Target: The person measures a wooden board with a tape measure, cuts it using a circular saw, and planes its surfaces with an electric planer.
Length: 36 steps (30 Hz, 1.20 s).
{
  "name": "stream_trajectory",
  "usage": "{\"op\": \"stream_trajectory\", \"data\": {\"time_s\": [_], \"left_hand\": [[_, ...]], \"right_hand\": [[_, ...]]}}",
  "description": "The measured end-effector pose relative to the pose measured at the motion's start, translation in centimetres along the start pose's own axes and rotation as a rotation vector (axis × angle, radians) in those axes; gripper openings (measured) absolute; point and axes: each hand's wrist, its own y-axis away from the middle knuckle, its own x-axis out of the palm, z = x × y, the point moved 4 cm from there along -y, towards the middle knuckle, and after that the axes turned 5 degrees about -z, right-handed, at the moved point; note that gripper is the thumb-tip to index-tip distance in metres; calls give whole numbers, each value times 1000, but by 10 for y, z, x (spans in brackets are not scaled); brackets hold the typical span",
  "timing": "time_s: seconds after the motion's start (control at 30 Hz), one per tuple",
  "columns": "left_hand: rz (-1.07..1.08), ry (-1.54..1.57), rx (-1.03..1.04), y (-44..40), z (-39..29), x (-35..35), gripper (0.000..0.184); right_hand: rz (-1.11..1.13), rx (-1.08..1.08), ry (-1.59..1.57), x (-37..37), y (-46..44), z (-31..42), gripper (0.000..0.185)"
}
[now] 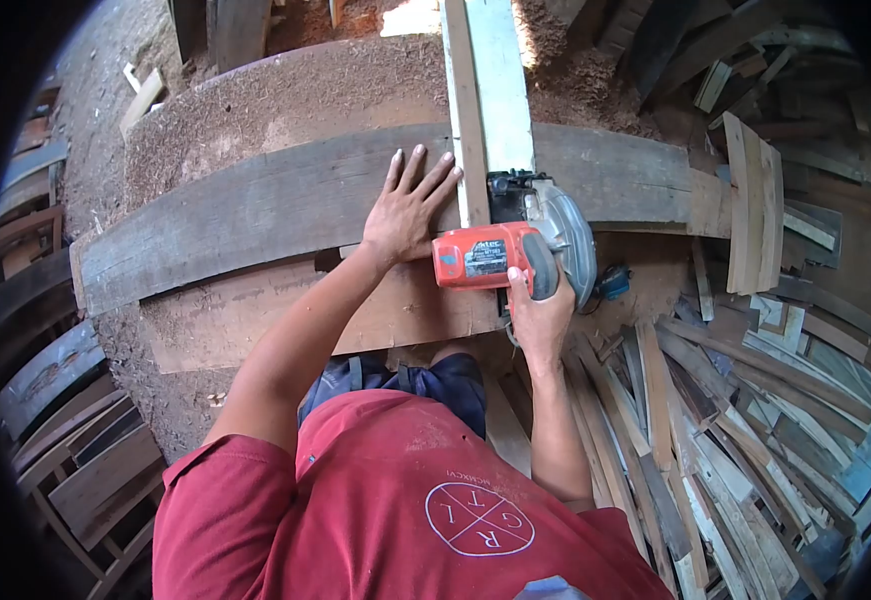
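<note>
A red circular saw (475, 258) with a grey blade guard (573, 240) rests on a pale board (500, 90) that runs away from me. My right hand (542, 318) is wrapped round the saw's rear handle. Beside the saw, my left hand (407, 212) lies flat with its fingers spread on a wide grey plank (265, 205) set crosswise. Its fingertips come close to a narrow brown wooden strip (467, 120), which lies along the pale board's left edge. The saw's base and blade are mostly hidden under its body and guard.
A brown board (245, 315) lies nearer to me, below the grey plank. Sawdust (285, 90) covers the surface beyond. Several offcuts (695, 460) are heaped at the right, and short upright slats (752, 205) stand near the plank's right end. More wood pieces (85, 470) are stacked at the left.
</note>
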Motion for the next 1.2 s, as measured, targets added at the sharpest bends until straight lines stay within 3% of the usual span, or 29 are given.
{"op": "stream_trajectory", "data": {"time_s": [0.07,0.13,0.37,0.43,0.47,0.53,0.77,0.87,0.97,1.07,1.2], "left_hand": [[-7,-8,2,0,0,0,114],[2,-20,10,0,0,-1,111],[-32,9,13,0,1,1,106],[-26,10,15,0,1,1,105],[-25,12,12,0,1,2,105],[-30,-14,19,0,2,4,106],[-17,-39,21,-1,2,4,113],[-16,12,34,0,2,2,97],[-47,-100,35,-1,3,11,111],[-3,-75,27,-2,2,3,111],[74,-19,20,-2,2,-5,113]], "right_hand": [[-24,-90,2,-1,-1,6,30],[54,179,-66,-2,-4,20,35],[31,132,-29,8,-14,-1,35],[-24,-60,24,8,-18,8,37],[-20,-60,24,8,-19,10,37],[32,137,-43,8,-21,14,38],[16,51,9,11,-32,27,39],[38,81,-22,14,-37,30,40],[27,54,-32,17,-41,35,41],[59,196,-84,19,-45,41,41],[36,93,-61,23,-55,37,41]]}}
